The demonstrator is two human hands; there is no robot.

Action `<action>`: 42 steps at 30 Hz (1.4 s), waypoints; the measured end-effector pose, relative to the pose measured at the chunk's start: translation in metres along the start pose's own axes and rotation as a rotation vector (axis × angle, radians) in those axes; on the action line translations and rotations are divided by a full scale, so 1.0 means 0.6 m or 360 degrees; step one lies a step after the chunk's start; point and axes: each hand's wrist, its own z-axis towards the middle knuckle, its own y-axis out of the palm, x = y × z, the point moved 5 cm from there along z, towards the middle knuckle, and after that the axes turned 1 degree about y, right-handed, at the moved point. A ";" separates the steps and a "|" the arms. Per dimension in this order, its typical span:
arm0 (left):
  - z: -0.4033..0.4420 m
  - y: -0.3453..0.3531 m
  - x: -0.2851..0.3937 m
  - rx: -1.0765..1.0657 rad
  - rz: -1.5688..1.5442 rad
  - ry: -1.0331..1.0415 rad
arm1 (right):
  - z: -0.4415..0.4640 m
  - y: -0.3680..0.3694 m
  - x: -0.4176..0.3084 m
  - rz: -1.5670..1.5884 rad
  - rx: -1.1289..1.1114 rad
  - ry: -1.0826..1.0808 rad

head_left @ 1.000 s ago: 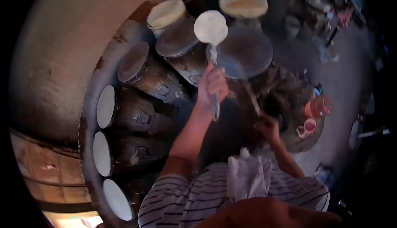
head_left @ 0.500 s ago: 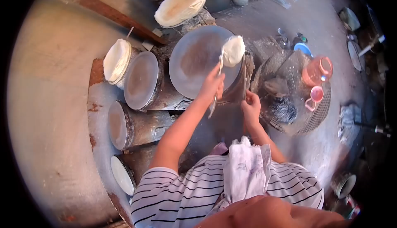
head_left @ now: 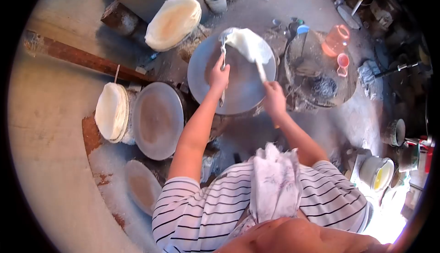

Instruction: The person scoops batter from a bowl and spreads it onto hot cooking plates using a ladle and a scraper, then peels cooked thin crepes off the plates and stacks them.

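My left hand (head_left: pixel 219 76) is closed around a thin metal-looking tool (head_left: pixel 222 98), its upper end smeared with white batter. My right hand (head_left: pixel 275 99) grips a pale flat spatula (head_left: pixel 261 71) that points up and away from me. Between the two tools, a soft white mass of batter (head_left: pixel 248 43) stretches over the far half of a large round griddle (head_left: pixel 238 97). Whether the batter touches the griddle surface I cannot tell. The griddle has a brown centre and a grey rim.
Two more round griddles (head_left: pixel 158 115) (head_left: pixel 143 186) stand at left. Stacks of thin pale flatbreads (head_left: pixel 111 111) (head_left: pixel 176 19) lie left and beyond. At right, a round board (head_left: pixel 300 46) holds a pink jug (head_left: pixel 337 40) and a pink cup (head_left: pixel 343 63). A wooden beam (head_left: pixel 82 56) crosses the left.
The view has shifted. The batter, earlier a lump at the left tool's tip, now spreads across to the right spatula. My right hand has moved forward, bringing its spatula over the griddle.
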 end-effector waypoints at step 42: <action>-0.242 -0.074 -0.044 0.0472 -0.0844 -0.0209 | 0.210 -0.026 0.027 0.0004 -0.0254 -0.0652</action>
